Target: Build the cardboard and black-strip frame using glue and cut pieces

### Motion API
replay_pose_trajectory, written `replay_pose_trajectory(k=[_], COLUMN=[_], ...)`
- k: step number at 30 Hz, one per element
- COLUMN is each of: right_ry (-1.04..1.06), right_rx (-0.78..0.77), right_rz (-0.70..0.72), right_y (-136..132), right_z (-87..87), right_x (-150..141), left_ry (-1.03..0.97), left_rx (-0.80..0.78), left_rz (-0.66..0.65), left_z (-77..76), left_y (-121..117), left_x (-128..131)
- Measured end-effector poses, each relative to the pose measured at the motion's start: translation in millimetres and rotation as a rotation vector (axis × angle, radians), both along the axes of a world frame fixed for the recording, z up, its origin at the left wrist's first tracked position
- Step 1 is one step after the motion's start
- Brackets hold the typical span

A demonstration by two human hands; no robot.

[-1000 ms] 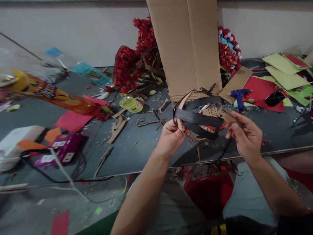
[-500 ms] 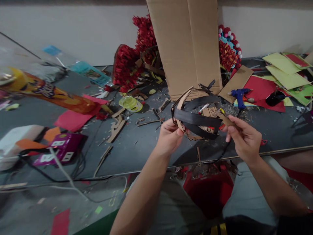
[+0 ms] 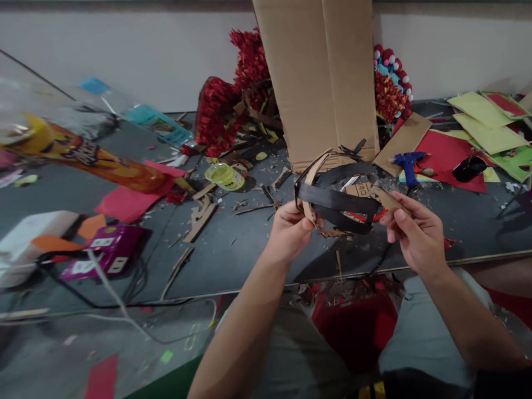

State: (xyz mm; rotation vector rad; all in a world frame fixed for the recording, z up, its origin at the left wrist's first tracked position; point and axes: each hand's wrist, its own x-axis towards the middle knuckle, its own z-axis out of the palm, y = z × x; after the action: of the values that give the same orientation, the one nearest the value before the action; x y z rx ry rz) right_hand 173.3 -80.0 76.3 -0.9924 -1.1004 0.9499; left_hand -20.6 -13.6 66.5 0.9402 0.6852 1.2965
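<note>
My left hand (image 3: 291, 230) pinches the left rim of a rounded frame of black and brown cardboard strips (image 3: 338, 198), held just above the table. Between the thumb and fingers of my right hand (image 3: 418, 230) is a small brown cardboard strip (image 3: 388, 200). Its far end lies close to the frame's right side; whether they touch, I cannot tell. Behind the frame's bands, a printed piece of cardboard (image 3: 359, 190) and something red show on the table. The fingertips under the frame are partly hidden.
A tall cardboard panel (image 3: 320, 83) stands behind the frame. To the right lie a blue glue gun (image 3: 410, 165), a black cup (image 3: 466, 168) and coloured sheets (image 3: 484, 127). Leftward are a yellow jar (image 3: 225, 176), an orange can (image 3: 95, 158) and a purple power box (image 3: 108, 249).
The view has shifted slightly, so everything sits a little further right. Both hands keep their holds, and the strip stays beside the frame's right side.
</note>
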Motion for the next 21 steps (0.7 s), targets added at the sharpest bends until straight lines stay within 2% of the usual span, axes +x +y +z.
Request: replay_pose_trajectory(k=[5,12,21], right_ry=[0.086,0.009,0.044], right_rx=[0.045,0.045,0.041], right_rz=[-0.034,-0.038,-0.096], right_y=[1.0,0.1,3.7], right_z=[0.3,-2.2,-2.0], right_x=[1.2,-3.5,-4.7], left_ry=[-0.007,-0.05,-0.095], left_rx=[0.03,-0.018,-0.056], left_rz=[-0.022,-0.055,-0.063], left_z=[0.1,-0.1,-0.6], left_y=[0.5,-2.2,-1.2], left_x=[1.2,-0.3,-0.8])
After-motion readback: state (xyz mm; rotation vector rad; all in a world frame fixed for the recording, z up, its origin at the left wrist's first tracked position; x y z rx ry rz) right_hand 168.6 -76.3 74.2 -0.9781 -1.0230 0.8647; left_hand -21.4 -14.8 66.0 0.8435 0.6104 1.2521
